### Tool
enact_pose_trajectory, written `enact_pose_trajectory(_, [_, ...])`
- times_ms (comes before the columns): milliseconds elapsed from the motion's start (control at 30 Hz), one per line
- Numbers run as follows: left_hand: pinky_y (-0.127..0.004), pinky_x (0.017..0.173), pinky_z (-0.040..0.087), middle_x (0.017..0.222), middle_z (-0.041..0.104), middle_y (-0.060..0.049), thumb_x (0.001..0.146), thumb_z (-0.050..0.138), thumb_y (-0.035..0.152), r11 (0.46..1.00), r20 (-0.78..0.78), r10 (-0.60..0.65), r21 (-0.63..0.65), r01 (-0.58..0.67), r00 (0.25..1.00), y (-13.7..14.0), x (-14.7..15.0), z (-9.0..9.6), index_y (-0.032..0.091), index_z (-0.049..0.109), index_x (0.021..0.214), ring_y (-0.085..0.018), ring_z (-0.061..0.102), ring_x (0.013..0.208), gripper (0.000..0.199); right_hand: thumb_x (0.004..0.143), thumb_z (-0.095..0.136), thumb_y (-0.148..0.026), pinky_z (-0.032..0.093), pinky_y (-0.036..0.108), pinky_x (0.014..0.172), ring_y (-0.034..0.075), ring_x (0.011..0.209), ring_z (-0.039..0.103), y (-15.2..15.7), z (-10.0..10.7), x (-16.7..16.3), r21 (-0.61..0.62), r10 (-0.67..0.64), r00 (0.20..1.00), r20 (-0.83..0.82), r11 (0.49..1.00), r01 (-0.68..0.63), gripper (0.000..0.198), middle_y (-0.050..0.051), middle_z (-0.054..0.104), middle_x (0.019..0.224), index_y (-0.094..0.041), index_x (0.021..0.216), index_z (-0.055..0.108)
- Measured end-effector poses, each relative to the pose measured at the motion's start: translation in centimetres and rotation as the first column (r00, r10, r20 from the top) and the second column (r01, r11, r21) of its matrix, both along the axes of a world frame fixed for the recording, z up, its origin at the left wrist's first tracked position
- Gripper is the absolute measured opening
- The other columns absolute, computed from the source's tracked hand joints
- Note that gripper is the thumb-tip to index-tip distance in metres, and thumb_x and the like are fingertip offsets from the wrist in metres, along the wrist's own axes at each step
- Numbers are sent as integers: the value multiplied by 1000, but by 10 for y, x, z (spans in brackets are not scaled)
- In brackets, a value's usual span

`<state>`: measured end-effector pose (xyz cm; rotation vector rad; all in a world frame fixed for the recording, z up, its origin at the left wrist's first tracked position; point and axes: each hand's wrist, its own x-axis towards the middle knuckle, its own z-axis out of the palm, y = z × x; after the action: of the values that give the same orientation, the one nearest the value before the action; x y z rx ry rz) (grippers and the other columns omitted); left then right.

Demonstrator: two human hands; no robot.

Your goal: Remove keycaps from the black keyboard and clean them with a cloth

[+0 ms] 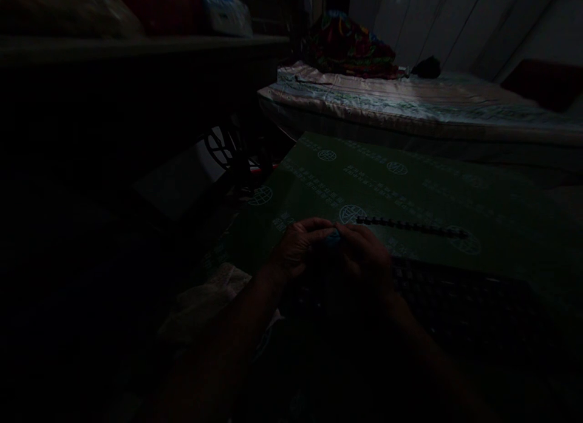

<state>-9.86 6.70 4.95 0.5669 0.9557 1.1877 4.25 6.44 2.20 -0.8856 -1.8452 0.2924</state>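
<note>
In dim light, my left hand (295, 245) and my right hand (367, 256) meet at the fingertips. Between them is a small blue object (333, 237), mostly covered by fingers, so its kind does not show. Both hands are closed around it. Beneath and to the right of my right hand lies a black keyboard (460, 298), its near part lost in shadow. Beyond it, a line of small dark pieces (412, 226), resembling keycaps, stretches across the green board (310, 177).
A pale crumpled cloth (214, 295) lies left of my left forearm. Behind the board stands a bed (410, 104) with a dark patterned blanket (350, 46) on it. At upper left, a shelf (150, 44) holds bags; a spoked wheel (221, 148) sits below.
</note>
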Motion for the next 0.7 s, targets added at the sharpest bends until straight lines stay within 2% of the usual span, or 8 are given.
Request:
enact_pose_trajectory(167, [-20,53,46,59,64,1,52,79,14,1000,-2,-2,-4,2,1000,0,-1,0,13,66,67,-8,58,52,20,82,49,-18,52,33,73,19,84,64,-1,7,1,-90,70,995,-69,993,-76,28,7,68,92,-22,104,65])
enact_pose_trajectory(333, [-21,57,46,62,65,1,53,79,17,999,-72,3,48,1,997,-1,-1,0,14,67,66,-9,59,55,19,81,54,-22,51,32,72,18,80,64,-5,13,0,-299,47,977,-209,948,-110,21,5,69,87,-22,95,69])
enact_pose_trajectory(433, [-22,58,46,62,66,1,53,79,20,997,-123,-14,70,23,992,-1,-2,-1,14,68,67,-10,59,56,19,78,57,-24,50,29,68,17,76,63,-6,19,1,-437,0,964,-268,891,-122,18,3,69,81,-21,90,70])
enact_pose_trajectory(567, [-23,58,46,62,66,1,54,79,21,996,-169,-34,78,48,985,0,-3,-2,15,69,68,-10,59,55,18,76,58,-29,50,29,63,18,73,64,-4,23,4,-610,-42,937,-347,769,-192,20,4,70,79,-18,88,71])
enact_pose_trajectory(600, [-23,58,46,62,66,1,54,79,22,996,-180,-39,76,53,983,0,-3,-2,16,69,68,-11,59,55,18,75,58,-30,50,29,63,19,73,64,-3,23,4,-628,-54,934,-354,753,-194,21,4,70,79,-18,88,71])
enact_pose_trajectory(633, [-23,57,46,62,66,1,55,78,22,996,-187,-44,73,58,981,0,-3,-2,16,70,69,-11,59,54,18,75,59,-30,50,29,63,19,74,64,-3,22,4,-628,-71,931,-357,756,-184,22,4,70,79,-18,89,71])
enact_pose_trajectory(700, [-23,56,46,62,66,1,55,79,23,996,-195,-50,63,64,979,0,-3,-3,16,70,70,-11,59,54,19,72,62,-29,50,30,67,19,77,65,-2,21,4,-582,-87,932,-353,800,-146,23,4,71,82,-20,91,70])
